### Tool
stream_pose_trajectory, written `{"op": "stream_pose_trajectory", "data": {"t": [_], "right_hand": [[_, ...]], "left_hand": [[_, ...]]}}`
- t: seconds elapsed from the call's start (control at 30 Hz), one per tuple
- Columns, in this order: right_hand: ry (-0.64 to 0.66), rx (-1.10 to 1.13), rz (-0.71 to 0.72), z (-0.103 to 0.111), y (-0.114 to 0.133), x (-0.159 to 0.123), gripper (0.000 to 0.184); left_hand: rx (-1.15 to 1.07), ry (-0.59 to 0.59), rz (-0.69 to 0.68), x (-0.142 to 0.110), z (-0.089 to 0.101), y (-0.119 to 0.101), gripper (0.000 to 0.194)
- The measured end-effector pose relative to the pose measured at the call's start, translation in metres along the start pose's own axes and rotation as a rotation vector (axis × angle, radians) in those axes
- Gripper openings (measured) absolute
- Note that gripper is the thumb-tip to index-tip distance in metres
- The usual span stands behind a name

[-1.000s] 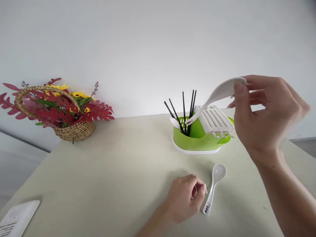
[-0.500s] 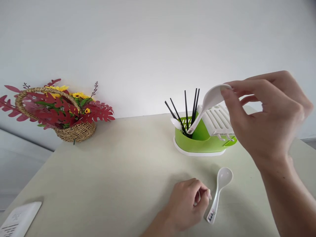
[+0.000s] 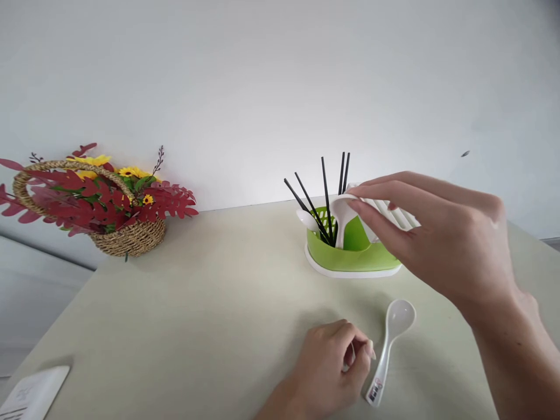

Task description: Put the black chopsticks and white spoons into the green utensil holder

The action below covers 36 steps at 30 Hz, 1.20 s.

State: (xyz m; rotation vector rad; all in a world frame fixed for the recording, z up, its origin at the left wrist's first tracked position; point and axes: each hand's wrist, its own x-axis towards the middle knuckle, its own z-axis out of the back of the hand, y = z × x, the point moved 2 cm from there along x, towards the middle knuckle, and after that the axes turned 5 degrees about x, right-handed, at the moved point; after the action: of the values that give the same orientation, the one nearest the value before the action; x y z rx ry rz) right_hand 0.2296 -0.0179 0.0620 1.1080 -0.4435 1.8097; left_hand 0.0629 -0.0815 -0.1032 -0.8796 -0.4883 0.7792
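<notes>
White wall (image 3: 262, 87) behind pale tabletop (image 3: 210, 315); wicker flower basket (image 3: 135, 236) at left, green cutlery holder (image 3: 350, 261) at right. Right hand (image 3: 446, 245) pinching, left hand (image 3: 330, 367) loosely closed. Gripped by its bowl in right hand, handle down in the holder: white soup spoon (image 3: 340, 224); beside left hand, second soup spoon (image 3: 387, 350); alongside the first, black chopsticks (image 3: 325, 186).

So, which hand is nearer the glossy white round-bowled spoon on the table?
Left. The left hand is just left of the spoon; the right hand is higher and farther off.
</notes>
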Motion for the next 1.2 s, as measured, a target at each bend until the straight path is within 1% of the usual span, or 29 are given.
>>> {"op": "stream_pose_trajectory", "data": {"t": [0.1, 0.27, 0.67, 0.87, 1.2], "right_hand": [[0.072, 0.023, 0.006, 0.001, 0.004, -0.002, 0.016], [0.139, 0.072, 0.049, 0.000, 0.009, -0.005, 0.016], [0.278, 0.133, 0.078, -0.016, 0.015, -0.012, 0.017], [0.286, 0.120, 0.050, -0.022, 0.012, -0.014, 0.018], [0.381, 0.133, -0.011, -0.031, 0.010, -0.017, 0.022]], "left_hand": [[0.002, 0.002, 0.001, 0.000, 0.000, 0.000, 0.010], [0.003, -0.009, -0.016, 0.001, 0.000, 0.000, 0.008], [0.000, -0.019, -0.031, -0.001, -0.003, 0.002, 0.008], [0.002, -0.016, -0.025, 0.001, -0.003, 0.002, 0.008], [0.012, -0.018, -0.033, 0.000, -0.002, 0.002, 0.007]]}}
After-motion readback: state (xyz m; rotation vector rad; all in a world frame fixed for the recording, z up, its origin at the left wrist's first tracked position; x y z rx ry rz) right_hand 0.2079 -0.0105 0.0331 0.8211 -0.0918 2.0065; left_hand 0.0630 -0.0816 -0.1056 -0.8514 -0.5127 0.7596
